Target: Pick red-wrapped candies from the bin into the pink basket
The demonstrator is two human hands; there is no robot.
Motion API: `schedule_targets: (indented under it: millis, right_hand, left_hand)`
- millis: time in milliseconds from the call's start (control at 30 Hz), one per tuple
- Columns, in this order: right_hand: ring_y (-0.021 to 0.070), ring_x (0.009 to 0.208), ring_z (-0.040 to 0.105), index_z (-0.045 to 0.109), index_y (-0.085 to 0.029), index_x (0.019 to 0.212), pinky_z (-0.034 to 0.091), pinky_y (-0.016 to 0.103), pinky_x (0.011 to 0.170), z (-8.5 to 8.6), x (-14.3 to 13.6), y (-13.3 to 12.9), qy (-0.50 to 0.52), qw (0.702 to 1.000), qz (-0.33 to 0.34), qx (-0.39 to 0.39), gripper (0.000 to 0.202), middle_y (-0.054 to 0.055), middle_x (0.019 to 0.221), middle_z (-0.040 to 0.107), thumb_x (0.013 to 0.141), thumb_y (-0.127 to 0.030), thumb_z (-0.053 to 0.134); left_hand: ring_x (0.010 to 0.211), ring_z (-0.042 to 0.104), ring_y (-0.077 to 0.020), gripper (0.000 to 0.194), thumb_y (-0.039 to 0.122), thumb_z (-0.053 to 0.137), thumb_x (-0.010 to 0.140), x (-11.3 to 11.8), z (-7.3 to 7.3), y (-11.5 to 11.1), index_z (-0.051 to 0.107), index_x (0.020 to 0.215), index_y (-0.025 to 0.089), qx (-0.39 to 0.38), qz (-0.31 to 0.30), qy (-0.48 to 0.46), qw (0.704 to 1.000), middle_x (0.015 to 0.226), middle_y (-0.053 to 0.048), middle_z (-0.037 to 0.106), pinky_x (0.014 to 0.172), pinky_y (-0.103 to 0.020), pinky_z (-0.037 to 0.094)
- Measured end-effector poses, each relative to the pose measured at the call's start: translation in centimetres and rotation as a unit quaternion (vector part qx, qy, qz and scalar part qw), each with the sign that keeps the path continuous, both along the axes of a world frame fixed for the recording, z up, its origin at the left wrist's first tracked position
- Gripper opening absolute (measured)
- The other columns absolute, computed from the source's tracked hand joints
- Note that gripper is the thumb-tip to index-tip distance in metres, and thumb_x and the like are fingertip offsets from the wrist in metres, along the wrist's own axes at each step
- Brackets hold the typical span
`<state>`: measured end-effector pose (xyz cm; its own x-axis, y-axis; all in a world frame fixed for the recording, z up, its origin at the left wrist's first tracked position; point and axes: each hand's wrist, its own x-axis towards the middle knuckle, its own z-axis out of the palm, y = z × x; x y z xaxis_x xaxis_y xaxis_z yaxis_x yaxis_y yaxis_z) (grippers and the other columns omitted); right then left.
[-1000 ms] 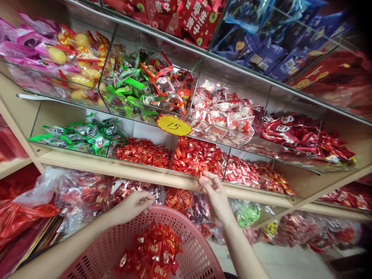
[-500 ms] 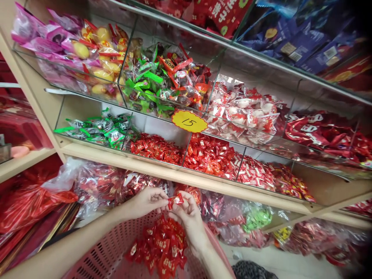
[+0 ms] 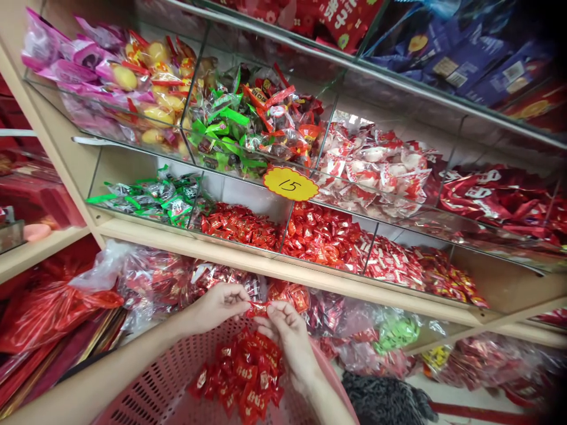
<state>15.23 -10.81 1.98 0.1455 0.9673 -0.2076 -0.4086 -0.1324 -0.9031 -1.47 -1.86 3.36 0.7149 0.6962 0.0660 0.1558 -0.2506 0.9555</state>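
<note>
Red wrapped candy [image 3: 257, 309]: pinches one end in the left hand [image 3: 224, 306], the other in the right hand [image 3: 287, 330]; holds it near the far edge of the pink basket [image 3: 155, 381], just beyond piled red candies [image 3: 248, 375] inside.

We can read "15", handwritten.
It stands in black on the yellow scalloped tag [image 3: 290, 184] at the front edge of the clear shelf [image 3: 354, 203].

Red shiny wrapped candy [image 3: 257, 309], held level between your two hands' fingertips, one twisted end in each pinch.
</note>
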Motion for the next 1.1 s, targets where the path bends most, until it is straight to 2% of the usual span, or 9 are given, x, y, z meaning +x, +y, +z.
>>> schedule_targets:
  millis: [167,267,400,567,733,933,1100]
  right_hand:
    - [0.0114,0.066,0.060,0.060,-0.015,0.079,0.045,0.022,0.061,-0.6,0.5,0.1,-0.074,0.997,0.008,-0.002,0.027,-0.001,0.070,0.059,0.069,-0.038,0.069]
    - [0.0106,0.058,0.054,0.060,-0.014,0.076,0.041,0.021,0.054,-0.4,1.5,0.1,-0.146,0.989,0.008,0.000,0.029,-0.001,0.062,0.057,0.068,-0.041,0.069]
    - [0.0088,0.050,0.044,0.059,-0.015,0.068,0.034,0.021,0.048,0.0,3.1,-0.4,-0.268,0.963,0.008,0.025,0.028,-0.003,0.055,0.051,0.070,-0.042,0.065]
    - [0.0105,0.048,0.044,0.056,-0.016,0.067,0.033,0.022,0.049,-1.2,4.0,-1.3,-0.350,0.936,0.033,0.018,0.026,-0.002,0.054,0.050,0.076,-0.040,0.056]
    - [0.0111,0.050,0.043,0.057,-0.017,0.063,0.030,0.022,0.049,-1.8,3.0,-1.5,-0.502,0.863,0.021,0.049,0.022,-0.002,0.055,0.052,0.080,-0.030,0.048]
    - [0.0139,0.053,0.049,0.059,-0.020,0.066,0.029,0.023,0.051,-1.8,1.9,-1.2,-0.585,0.807,0.012,0.082,0.020,0.001,0.059,0.057,0.080,-0.021,0.044]
    - [0.0174,0.054,0.054,0.059,-0.021,0.067,0.028,0.026,0.052,-2.4,1.4,-1.2,-0.713,0.697,0.025,0.064,0.019,0.006,0.060,0.062,0.078,-0.014,0.046]
  left_hand:
    - [0.058,0.049,-0.0087,0.020,0.032,0.053,0.081,0.0,-0.3,0.2,0.059,0.076,0.013,0.022,0.005,0.011,1.000,0.064,0.002,0.055,0.055,-0.020,0.039]
    - [0.061,0.052,-0.0095,0.021,0.033,0.050,0.083,0.0,-0.7,0.3,0.060,0.082,0.014,0.013,-0.005,0.006,1.000,0.069,0.000,0.058,0.058,-0.022,0.042]
    - [0.064,0.055,-0.0105,0.025,0.035,0.047,0.085,-0.1,-0.9,0.4,0.057,0.095,0.015,0.007,-0.004,-0.002,1.000,0.074,-0.001,0.059,0.061,-0.024,0.045]
    - [0.065,0.056,-0.0112,0.027,0.037,0.047,0.084,-0.3,-1.0,0.4,0.057,0.096,0.015,0.006,-0.005,0.014,1.000,0.075,-0.001,0.060,0.061,-0.024,0.045]
    - [0.064,0.055,-0.0109,0.027,0.037,0.046,0.084,-0.3,-0.9,0.4,0.056,0.094,0.015,0.006,-0.009,0.015,1.000,0.074,-0.001,0.060,0.060,-0.023,0.044]
    - [0.064,0.056,-0.0120,0.028,0.037,0.046,0.084,-0.4,-1.1,0.4,0.054,0.098,0.014,-0.011,-0.006,0.015,1.000,0.072,0.000,0.058,0.061,-0.025,0.046]
    - [0.066,0.056,-0.0121,0.026,0.037,0.045,0.085,-0.5,-1.3,0.6,0.053,0.098,0.016,-0.013,-0.013,0.020,1.000,0.074,0.000,0.058,0.063,-0.025,0.046]
